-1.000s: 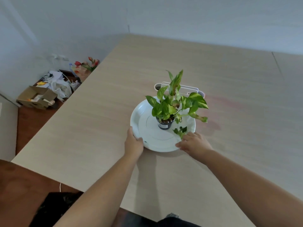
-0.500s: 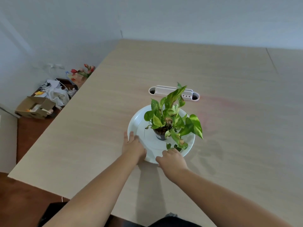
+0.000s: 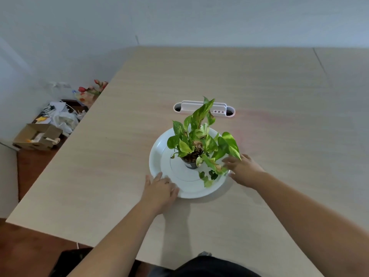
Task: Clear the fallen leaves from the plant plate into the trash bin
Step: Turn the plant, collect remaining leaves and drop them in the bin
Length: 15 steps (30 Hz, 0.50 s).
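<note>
Lying on the near-right part of the white plate (image 3: 159, 156), a few small fallen leaves (image 3: 208, 177) sat loose in front of the dark pot (image 3: 190, 164), some green and one pale yellowish. The plate rested flat on the light wooden table (image 3: 99, 166), a little nearer your edge than the middle, with the potted plant (image 3: 199, 140) standing upright at its centre and spreading variegated leaves over the right rim.

Your left hand (image 3: 159, 189) lay on the plate's near-left rim, fingers (image 3: 157, 176) spread and flat, touching the rim without wrapping it. Your right hand (image 3: 242, 169) was at the plate's right edge, partly under the plant's drooping leaves; its fingers (image 3: 229, 162) were loosely curled toward the rim, and you could not tell from this view whether they pinched anything.

Beyond the plant, a white desk organiser (image 3: 204, 108) with round holes at both ends sat apart from the plate. Off the table's left side, on the brown floor, a cardboard box (image 3: 38, 139) stood beside a heap of paper and plastic clutter (image 3: 60, 114), with red flowers (image 3: 93, 88) against the wall just behind it
</note>
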Motion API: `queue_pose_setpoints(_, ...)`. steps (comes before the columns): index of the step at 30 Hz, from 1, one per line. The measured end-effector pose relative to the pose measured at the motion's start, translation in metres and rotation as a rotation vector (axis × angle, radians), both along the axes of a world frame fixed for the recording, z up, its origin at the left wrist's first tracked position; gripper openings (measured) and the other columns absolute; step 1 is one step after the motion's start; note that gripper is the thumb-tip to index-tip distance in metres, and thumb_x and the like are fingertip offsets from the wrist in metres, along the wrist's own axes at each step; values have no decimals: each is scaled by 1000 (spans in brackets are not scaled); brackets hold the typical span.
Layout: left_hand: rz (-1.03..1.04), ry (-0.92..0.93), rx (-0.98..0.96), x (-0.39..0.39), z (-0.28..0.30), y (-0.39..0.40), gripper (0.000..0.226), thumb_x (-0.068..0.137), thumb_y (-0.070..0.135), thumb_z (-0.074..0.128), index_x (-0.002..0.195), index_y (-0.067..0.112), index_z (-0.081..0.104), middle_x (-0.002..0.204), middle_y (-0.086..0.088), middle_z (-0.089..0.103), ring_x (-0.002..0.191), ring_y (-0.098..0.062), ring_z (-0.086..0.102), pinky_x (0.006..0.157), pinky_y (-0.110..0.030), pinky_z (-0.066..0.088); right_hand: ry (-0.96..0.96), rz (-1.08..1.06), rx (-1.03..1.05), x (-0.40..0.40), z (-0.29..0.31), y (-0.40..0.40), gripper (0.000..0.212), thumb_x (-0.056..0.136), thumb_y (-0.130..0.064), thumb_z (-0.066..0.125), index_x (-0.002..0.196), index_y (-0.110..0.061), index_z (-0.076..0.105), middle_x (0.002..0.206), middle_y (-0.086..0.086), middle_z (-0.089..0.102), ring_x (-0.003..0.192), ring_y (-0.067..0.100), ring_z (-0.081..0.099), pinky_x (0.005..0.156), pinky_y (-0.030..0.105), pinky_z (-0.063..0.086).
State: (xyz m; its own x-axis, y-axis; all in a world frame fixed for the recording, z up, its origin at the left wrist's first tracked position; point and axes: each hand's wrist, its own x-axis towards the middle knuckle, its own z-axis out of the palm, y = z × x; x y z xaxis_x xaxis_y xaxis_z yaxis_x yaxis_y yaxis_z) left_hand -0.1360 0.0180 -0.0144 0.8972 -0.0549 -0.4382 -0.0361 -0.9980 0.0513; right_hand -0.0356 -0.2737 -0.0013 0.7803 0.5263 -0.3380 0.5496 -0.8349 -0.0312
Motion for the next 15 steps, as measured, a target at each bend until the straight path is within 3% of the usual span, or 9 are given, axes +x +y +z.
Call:
queue_pose_setpoints(4, 4, 28, 38, 21, 8, 21, 49, 99, 46, 17, 130, 37, 54, 156, 11, 29, 150, -22, 1, 114, -63, -4, 54, -108, 219, -14, 13, 11, 20, 86, -30, 61, 103, -37, 70, 125, -8, 60, 124, 18, 39, 101, 21, 24)
queue_pose_setpoints(9, -31, 60, 187, 37, 18, 34, 49, 101, 39, 19, 145, 33, 38, 159, 9, 21, 149, -31, -3, 112, -67, -3, 36, 114, -13, -41, 12, 47, 39, 87, -50, 55, 120, -32, 63, 126, -3, 59, 126, 19, 40, 106, 27, 22)
queue_pose_setpoints(12, 6, 77, 167, 31, 19, 17, 53, 99, 31, 27, 152, 25, 25, 160, 5, 21, 150, -31, -3, 114, -65, -6, 1, 155, -89, -52, 1, 63, 35, 90, -50, 49, 113, -30, 64, 115, -2, 63, 119, 21, 47, 103, 31, 26)
queue_pose_setpoints(15, 52, 33, 70, 14, 17, -2, 48, 99, 29, 28, 146, 29, 35, 156, -2, 29, 148, -31, 8, 115, -63, -1, -16, 112, -82, -58, -4, 71, 27, 91, -47, 49, 100, -27, 65, 102, 0, 66, 106, 22, 54, 97, 32, 28)
